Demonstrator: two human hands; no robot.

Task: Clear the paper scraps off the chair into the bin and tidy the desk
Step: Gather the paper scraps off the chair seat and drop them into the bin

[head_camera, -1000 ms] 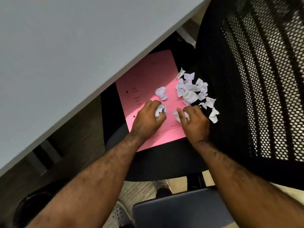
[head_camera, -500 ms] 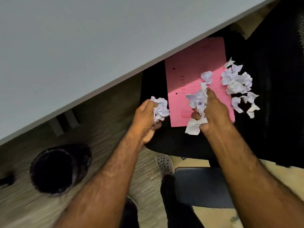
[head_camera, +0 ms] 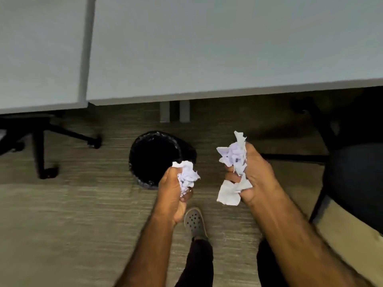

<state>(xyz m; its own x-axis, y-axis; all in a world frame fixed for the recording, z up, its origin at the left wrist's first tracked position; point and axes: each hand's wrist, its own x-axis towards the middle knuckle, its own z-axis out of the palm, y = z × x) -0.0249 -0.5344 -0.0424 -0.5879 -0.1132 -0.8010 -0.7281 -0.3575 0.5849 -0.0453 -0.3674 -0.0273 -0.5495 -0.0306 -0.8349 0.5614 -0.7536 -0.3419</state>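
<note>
Grey-brown carpet [head_camera: 62,224] fills the lower half of my head view, with the pale grey desk [head_camera: 207,48] spanning the top and a second desk panel [head_camera: 37,52] butted against it at left, a narrow seam between them. Two short grey desk supports [head_camera: 174,110] show just under the front edge.

Black bin [head_camera: 153,158] stands on the carpet below the desk edge, round mouth open toward me, dark liner; I cannot make out anything inside it.

My left hand [head_camera: 174,191] sits over the near right part of the bin's rim as seen from above, fingers curled tight around a wad of white paper scraps [head_camera: 187,176] that bulges out past the thumb side. My right hand [head_camera: 252,179] is off to the right of the bin, above bare carpet, fingers closed around a larger bunch of scraps [head_camera: 234,158]; one flatter piece hangs out below the fist and crumpled ends poke up above it. Both fists are slightly smeared, so exact finger placement is uncertain.

Dark chair seat [head_camera: 356,183] shows at the right edge, its base legs reaching left under the desk. Another chair's wheeled base [head_camera: 41,154] is at left. One grey perforated clog [head_camera: 195,223] is planted on the carpet between my forearms, dark trouser leg above it.
</note>
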